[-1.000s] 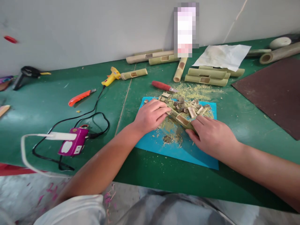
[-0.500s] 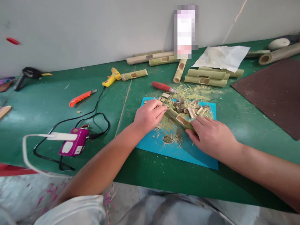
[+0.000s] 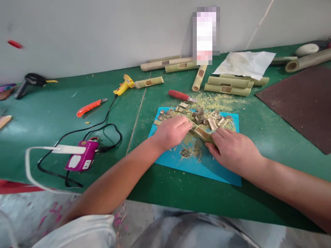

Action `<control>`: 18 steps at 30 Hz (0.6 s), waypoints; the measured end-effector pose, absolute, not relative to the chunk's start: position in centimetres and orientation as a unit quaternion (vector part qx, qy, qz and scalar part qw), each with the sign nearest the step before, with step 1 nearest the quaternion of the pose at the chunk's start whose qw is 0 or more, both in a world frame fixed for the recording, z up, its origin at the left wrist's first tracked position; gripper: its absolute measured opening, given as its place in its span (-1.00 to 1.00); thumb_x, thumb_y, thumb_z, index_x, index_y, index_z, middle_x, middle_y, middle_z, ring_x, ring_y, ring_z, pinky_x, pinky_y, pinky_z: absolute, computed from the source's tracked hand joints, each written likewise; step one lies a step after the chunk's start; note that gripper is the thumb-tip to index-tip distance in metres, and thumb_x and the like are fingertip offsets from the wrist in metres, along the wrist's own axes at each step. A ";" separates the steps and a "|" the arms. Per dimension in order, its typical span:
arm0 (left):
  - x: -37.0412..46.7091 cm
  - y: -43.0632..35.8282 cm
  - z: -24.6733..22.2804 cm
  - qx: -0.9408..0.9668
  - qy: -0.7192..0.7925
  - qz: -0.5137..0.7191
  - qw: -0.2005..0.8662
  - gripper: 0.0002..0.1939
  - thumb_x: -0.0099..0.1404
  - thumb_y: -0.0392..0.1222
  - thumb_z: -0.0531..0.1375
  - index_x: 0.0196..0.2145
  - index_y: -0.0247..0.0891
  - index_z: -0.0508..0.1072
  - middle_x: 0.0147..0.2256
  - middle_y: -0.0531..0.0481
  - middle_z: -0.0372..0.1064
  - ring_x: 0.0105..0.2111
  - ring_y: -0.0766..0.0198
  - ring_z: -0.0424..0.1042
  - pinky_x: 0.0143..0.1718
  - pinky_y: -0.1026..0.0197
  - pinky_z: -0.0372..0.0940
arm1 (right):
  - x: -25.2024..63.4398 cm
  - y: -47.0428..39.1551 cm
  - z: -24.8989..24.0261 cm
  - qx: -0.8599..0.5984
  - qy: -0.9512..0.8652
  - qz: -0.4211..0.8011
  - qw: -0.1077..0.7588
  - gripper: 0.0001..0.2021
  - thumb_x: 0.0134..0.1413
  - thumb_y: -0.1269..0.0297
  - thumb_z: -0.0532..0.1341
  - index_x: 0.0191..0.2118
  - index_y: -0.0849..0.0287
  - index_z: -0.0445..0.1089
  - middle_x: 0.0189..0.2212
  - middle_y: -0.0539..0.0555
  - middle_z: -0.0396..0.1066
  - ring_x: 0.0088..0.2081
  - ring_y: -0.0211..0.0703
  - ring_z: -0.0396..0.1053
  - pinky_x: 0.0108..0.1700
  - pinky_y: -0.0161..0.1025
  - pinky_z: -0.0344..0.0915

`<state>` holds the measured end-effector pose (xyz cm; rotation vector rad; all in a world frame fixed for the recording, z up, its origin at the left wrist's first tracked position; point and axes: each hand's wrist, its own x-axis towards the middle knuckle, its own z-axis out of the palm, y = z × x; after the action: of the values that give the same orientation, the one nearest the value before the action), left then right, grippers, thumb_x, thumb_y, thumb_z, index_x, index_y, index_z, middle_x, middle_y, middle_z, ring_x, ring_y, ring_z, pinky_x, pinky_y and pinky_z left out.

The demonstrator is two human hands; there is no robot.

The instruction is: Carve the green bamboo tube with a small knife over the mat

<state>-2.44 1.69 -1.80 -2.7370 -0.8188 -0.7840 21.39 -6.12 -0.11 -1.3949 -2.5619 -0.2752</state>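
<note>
- My right hand (image 3: 234, 150) gripped the near end of the bamboo piece (image 3: 203, 133), pinning it at a slant on the blue mat (image 3: 219, 174), with the cut window in it facing up.
- My left hand (image 3: 172, 132) had closed over the far end of the same piece — a second earlier it sat a little further left, fingers spread across the mat's upper corner; now it had slid in toward the window, fingers curled. Whether it held a small blade I could not tell.
- That shift uncovered a few chips (image 3: 165, 117) at the mat's left edge, which the hand had hidden before.
- The right hand had barely moved across the three pictures, so I judged it the steadying hand and the left the working one, now closer to the cut.
- The heap of offcuts (image 3: 212, 120) and sawdust lay just behind the piece, unchanged.
- A red-handled knife (image 3: 179, 95) lay beyond the mat, an orange cutter (image 3: 89, 107) and yellow glue gun (image 3: 123, 85) well to the left, and more bamboo tubes (image 3: 227, 86) near the wall.
</note>
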 end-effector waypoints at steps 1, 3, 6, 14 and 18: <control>-2.5 1.9 -1.8 -0.916 -0.284 -0.268 0.093 -0.80 0.47 -0.24 0.10 -0.25 -0.28 0.50 -0.32 -0.04 0.45 -0.32 0.29 0.41 -0.30 0.25 0.34 | 21.4 -6.1 -0.1 -0.477 -0.868 -0.092 0.102 -0.74 0.28 0.23 0.10 -0.39 0.19 0.41 -0.47 0.10 0.39 -0.42 -0.12 0.34 -0.40 -0.20 0.08; -2.6 2.1 -1.8 -0.907 -0.303 -0.275 0.098 -0.80 0.47 -0.24 0.10 -0.26 -0.28 0.50 -0.33 -0.05 0.44 -0.33 0.28 0.41 -0.30 0.24 0.34 | 21.5 -6.1 -0.1 -0.481 -0.866 -0.091 0.100 -0.73 0.29 0.22 0.10 -0.40 0.18 0.41 -0.47 0.10 0.39 -0.42 -0.12 0.33 -0.41 -0.21 0.07; -2.4 2.0 -1.9 -0.915 -0.294 -0.263 0.089 -0.75 0.48 -0.25 0.06 -0.29 -0.30 0.49 -0.32 -0.07 0.43 -0.32 0.28 0.39 -0.27 0.23 0.33 | 21.6 -6.1 -0.2 -0.470 -0.870 -0.100 0.109 -0.73 0.28 0.23 0.09 -0.41 0.19 0.40 -0.47 0.09 0.39 -0.43 -0.13 0.34 -0.40 -0.21 0.09; -2.3 1.6 -2.1 -0.910 -0.294 -0.275 0.101 -0.73 0.50 -0.25 0.03 -0.31 -0.30 0.48 -0.33 -0.06 0.44 -0.33 0.28 0.38 -0.31 0.25 0.31 | 21.4 -6.2 -0.3 -0.451 -0.876 -0.122 0.118 -0.74 0.29 0.24 0.10 -0.40 0.20 0.40 -0.48 0.09 0.38 -0.43 -0.12 0.35 -0.37 -0.21 0.12; -2.0 1.5 -2.2 -0.914 -0.290 -0.262 0.103 -0.73 0.49 -0.24 0.03 -0.32 -0.28 0.47 -0.35 -0.04 0.43 -0.33 0.28 0.38 -0.30 0.24 0.31 | 21.4 -6.2 -0.3 -0.452 -0.878 -0.118 0.109 -0.73 0.30 0.24 0.09 -0.40 0.21 0.40 -0.48 0.10 0.38 -0.42 -0.12 0.34 -0.37 -0.21 0.11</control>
<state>-2.00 1.49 -2.16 -2.6979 -0.8570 -0.7732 21.41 -6.17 -0.33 -1.3283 -2.5801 -0.3473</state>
